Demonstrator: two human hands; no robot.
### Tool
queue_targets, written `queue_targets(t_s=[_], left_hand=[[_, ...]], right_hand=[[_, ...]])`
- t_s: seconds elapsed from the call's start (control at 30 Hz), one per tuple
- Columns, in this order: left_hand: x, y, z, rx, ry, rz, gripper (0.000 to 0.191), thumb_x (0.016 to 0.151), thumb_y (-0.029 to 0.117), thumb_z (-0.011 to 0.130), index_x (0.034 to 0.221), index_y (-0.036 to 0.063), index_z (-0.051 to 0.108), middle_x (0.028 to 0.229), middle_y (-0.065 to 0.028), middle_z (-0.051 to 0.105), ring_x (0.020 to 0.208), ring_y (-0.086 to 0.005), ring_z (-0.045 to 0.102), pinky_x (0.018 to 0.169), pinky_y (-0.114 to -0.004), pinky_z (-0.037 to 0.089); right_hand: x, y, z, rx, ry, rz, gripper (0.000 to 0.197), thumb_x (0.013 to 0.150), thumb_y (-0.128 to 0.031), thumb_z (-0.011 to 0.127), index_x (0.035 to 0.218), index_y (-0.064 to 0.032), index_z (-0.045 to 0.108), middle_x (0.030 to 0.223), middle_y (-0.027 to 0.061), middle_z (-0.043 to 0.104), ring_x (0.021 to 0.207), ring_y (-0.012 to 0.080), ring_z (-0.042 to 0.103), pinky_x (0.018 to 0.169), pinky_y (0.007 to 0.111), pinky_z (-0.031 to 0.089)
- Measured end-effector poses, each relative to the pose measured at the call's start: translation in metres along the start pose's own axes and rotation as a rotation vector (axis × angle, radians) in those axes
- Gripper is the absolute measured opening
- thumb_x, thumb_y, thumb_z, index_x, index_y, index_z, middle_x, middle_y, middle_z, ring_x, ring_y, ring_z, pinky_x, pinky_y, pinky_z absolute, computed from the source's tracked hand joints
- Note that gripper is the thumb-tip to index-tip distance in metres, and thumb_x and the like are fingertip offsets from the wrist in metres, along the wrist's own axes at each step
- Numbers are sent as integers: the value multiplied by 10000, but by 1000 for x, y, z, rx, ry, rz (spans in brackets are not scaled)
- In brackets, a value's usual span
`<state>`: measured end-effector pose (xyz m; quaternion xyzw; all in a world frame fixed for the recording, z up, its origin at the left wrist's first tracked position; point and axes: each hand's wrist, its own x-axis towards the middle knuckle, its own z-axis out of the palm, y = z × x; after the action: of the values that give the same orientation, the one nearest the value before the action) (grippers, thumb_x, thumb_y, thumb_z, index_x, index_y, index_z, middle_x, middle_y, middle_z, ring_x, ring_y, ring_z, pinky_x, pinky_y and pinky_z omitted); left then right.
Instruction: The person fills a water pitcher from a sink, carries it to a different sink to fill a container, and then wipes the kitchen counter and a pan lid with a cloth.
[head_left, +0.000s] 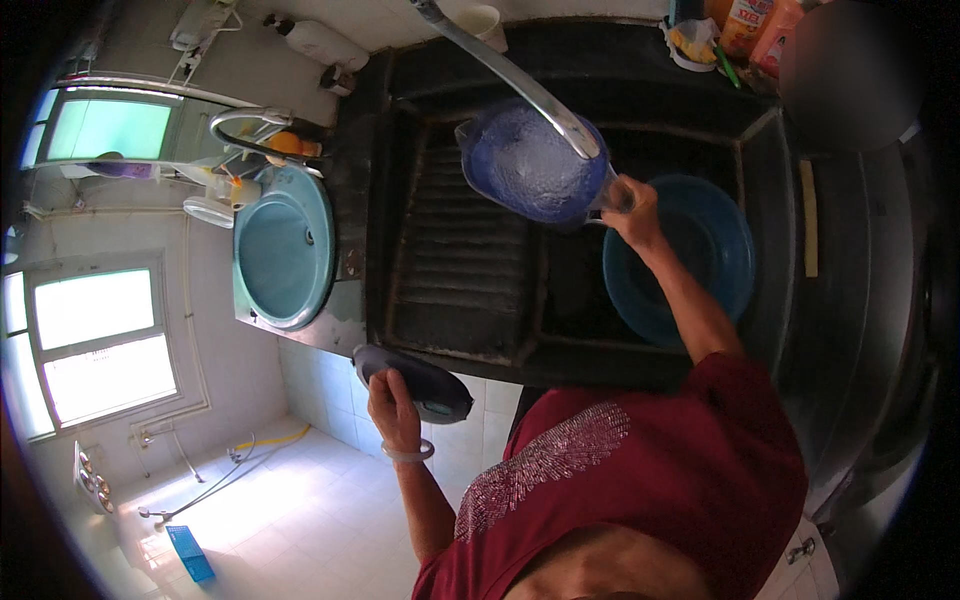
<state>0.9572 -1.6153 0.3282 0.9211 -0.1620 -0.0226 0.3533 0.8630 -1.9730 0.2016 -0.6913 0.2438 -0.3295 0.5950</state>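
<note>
My right hand (636, 217) grips the handle of a translucent blue pitcher (476, 169) above the dark sink. Rippled, frothy water (534, 161) stands inside the pitcher, under the end of a metal tap spout (525, 79). In my left hand (394, 409) is a dark, elongated oval piece (431, 382), apparently a lid, with a small greenish window near one end. It is held just off the front edge of the counter. Below my right hand and forearm, a round blue plastic basin (731, 255) sits in the sink bowl.
A ribbed drainboard (461, 240) lies left of the bowl. Further left is a turquoise washbasin (277, 247) with its own curved tap (225, 124). Bottles (746, 26) and a white container (691, 60) stand at the back right. A yellowish strip (808, 217) lies on the right ledge.
</note>
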Motion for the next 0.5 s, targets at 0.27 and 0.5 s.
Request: queue_targets(t_s=[0.27,0.5], left_hand=[[107,74,23,24,21,319,236,888,151,430,725,-16,462,600,-129,451,540,-205,408,516,-322,348],[218,119,60,160,69,472,189,826,216,532,820,28,512,688,-160,573,629,-289,566,556,-367,417]], right_hand=[[-4,20,5,27,58,-142,249,540,10,604,584,-62,370,540,7,364,515,73,346,473,251,297],[-6,5,-3,-60,81,-81,189,558,1,605,617,-54,433,540,17,401,507,79,386,473,256,319]])
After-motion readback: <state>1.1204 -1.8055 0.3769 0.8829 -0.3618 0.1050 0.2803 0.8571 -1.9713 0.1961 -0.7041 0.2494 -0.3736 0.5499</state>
